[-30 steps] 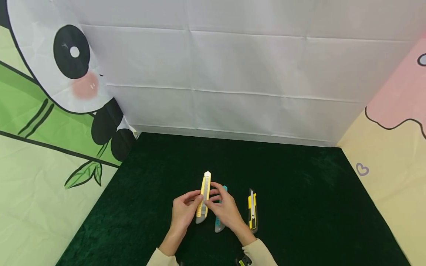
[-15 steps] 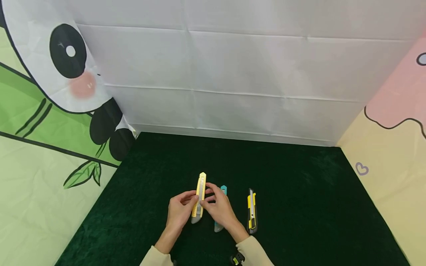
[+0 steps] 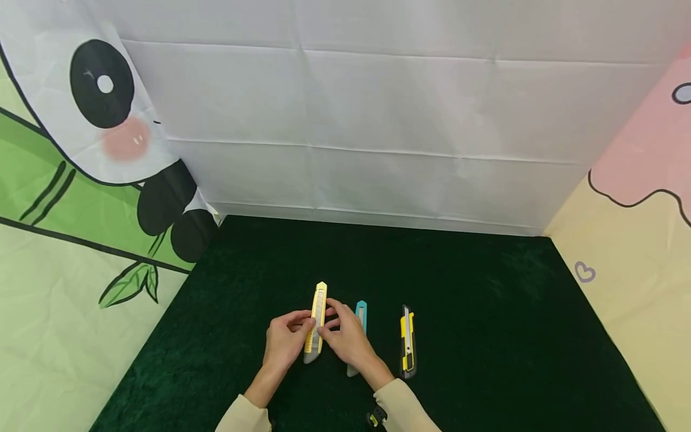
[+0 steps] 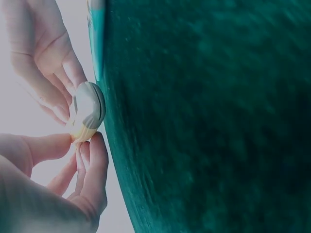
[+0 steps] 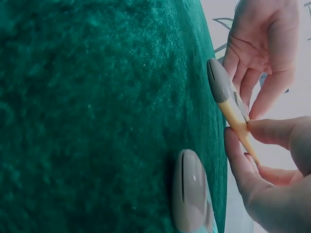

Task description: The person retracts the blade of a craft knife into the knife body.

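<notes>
A pale yellow utility knife [image 3: 317, 318] with a grey end is held just above the cloth between both hands. My left hand [image 3: 284, 341] pinches its left side between thumb and fingers; in the left wrist view the grey end [image 4: 89, 104] faces the camera. From the other side, my right hand [image 3: 349, 339] pinches the same knife, thumb on one face and fingers on the other, as the right wrist view shows. A teal utility knife [image 3: 361, 312] lies on the cloth, partly hidden under the right hand; its grey end [image 5: 189, 194] shows in the right wrist view.
A black and yellow utility knife [image 3: 408, 342] lies to the right of the right hand. Dark green cloth [image 3: 459, 282] covers the table. Behind stands a white sheet [image 3: 378, 120], with printed cartoon sheets at both sides.
Both hands and the pale yellow knife have shifted a little to the left together. More of the teal knife's top end now shows; the grips look the same.
</notes>
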A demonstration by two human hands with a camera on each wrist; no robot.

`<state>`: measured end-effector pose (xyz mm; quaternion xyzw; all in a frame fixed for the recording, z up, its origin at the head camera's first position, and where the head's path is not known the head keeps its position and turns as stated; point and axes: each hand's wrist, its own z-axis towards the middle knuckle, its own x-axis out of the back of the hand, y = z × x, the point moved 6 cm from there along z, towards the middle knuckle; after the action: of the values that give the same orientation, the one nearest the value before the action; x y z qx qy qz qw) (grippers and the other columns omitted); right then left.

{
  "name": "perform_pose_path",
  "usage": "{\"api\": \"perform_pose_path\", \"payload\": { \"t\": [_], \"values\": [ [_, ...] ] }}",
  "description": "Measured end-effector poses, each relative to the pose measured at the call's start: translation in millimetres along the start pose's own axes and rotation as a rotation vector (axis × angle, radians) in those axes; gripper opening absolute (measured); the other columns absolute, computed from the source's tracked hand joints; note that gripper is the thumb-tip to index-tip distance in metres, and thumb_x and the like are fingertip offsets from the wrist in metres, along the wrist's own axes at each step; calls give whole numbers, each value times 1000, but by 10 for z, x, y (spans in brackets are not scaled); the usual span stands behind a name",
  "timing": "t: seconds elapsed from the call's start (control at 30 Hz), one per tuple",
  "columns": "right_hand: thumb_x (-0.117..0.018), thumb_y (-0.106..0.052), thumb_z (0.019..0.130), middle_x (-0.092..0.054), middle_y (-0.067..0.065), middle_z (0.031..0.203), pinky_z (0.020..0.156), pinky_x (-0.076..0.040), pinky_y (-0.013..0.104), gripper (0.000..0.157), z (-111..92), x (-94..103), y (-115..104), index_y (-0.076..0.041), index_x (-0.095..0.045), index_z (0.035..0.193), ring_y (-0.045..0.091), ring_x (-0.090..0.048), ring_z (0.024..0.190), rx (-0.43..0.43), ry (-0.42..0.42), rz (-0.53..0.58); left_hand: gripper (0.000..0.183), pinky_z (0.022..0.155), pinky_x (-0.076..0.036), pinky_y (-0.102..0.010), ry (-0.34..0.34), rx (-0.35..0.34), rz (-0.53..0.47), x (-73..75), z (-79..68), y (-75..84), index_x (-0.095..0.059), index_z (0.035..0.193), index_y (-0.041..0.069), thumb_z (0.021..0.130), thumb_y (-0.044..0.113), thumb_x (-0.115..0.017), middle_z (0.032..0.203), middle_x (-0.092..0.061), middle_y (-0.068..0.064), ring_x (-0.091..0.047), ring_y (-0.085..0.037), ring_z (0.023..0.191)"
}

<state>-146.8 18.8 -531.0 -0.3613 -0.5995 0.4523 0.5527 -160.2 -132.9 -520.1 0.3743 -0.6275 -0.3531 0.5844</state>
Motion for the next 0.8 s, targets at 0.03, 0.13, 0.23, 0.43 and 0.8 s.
{"api": "perform_pose_path", "payload": {
  "t": [0.03,0.13,0.23,0.43,0.8],
  "values": [
    [-70,-11,98,-56,14,130,84,-58,30,59,3,-9,2,-5,-45,150,23,-66,106,-4,-3,-3,22,73,-56,-33,-1,-5,7,5,8,-6,-73,117,3,99,14,-69,110,-72,-11,-66,-18,86],
    [-70,-11,98,-56,13,131,83,-58,28,60,4,-36,8,-5,-44,151,22,-65,107,-15,-6,-8,21,73,-57,-34,-8,-16,23,16,27,-18,-72,116,1,99,13,-68,107,-72,-12,-67,-19,86],
    [-70,-9,97,-56,14,130,83,-58,28,60,1,-64,1,-3,-44,151,23,-65,107,-7,-2,-9,21,72,-57,-33,-14,-22,42,24,48,-38,-72,115,1,98,11,-69,105,-72,-12,-67,-19,85],
    [-70,-5,96,-55,17,129,81,-58,28,59,-5,-139,-7,0,-44,149,25,-65,106,-3,-1,-30,19,68,-56,-30,-40,-38,81,42,75,-73,-72,113,-2,97,8,-69,98,-72,-10,-67,-17,81],
    [-72,-5,95,-56,17,127,79,-57,27,57,2,-279,-44,4,-47,146,25,-64,103,-12,-7,-84,18,64,-57,-32,-76,-33,139,130,128,-167,-73,110,-3,97,10,-70,93,-72,-10,-66,-15,73]
  ]
}}
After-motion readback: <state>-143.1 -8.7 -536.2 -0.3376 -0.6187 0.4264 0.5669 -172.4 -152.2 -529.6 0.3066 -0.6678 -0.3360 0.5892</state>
